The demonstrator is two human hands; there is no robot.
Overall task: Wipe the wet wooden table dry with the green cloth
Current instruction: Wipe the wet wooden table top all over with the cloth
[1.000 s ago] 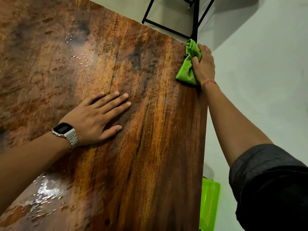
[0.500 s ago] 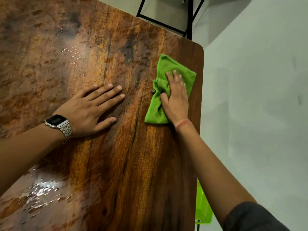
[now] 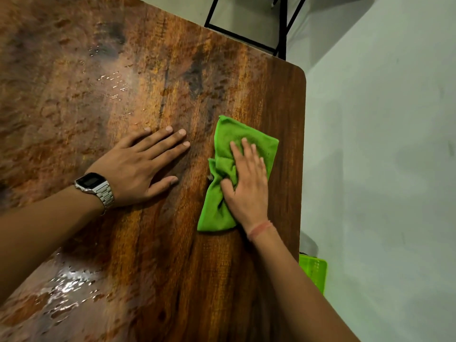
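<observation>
The green cloth [image 3: 223, 193] lies rumpled on the wooden table [image 3: 172, 280], near its right edge. My right hand [image 3: 248, 183] presses down on the cloth with straight fingers. My left hand [image 3: 143, 166], with a metal watch on its wrist, rests flat on the bare wood just left of the cloth. Water glistens in a puddle [image 3: 66, 285] at the near left. Small droplets [image 3: 113, 82] shine on the far middle of the tabletop.
The table's rounded far right corner [image 3: 299, 72] meets a pale floor. A black metal frame [image 3: 281, 28] stands beyond the far edge. A light green plastic basket [image 3: 313, 272] sits on the floor beside the right edge.
My right hand has dragged the cloth from the far right corner back toward me and slightly left, spreading it flatter. My left hand has stayed put.
</observation>
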